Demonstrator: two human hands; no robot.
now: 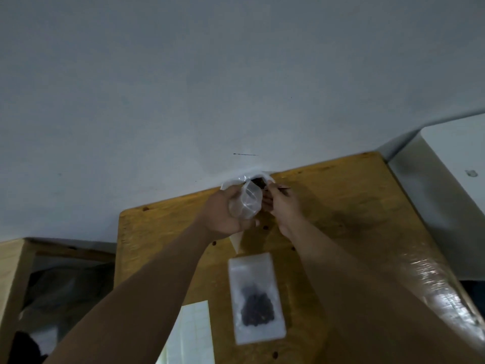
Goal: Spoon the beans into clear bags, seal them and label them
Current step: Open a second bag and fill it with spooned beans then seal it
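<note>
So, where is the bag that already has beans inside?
In the head view the filled bag lies flat on the wooden table, low centre, just right of the label sheet, nearer the person than the left hand and right hand.

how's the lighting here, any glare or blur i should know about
Head view: dim, soft overall; left hand and right hand blur at the held bag; glare streaks the table at its right edge; beans in the lying bag show only as a dark clump.
</note>
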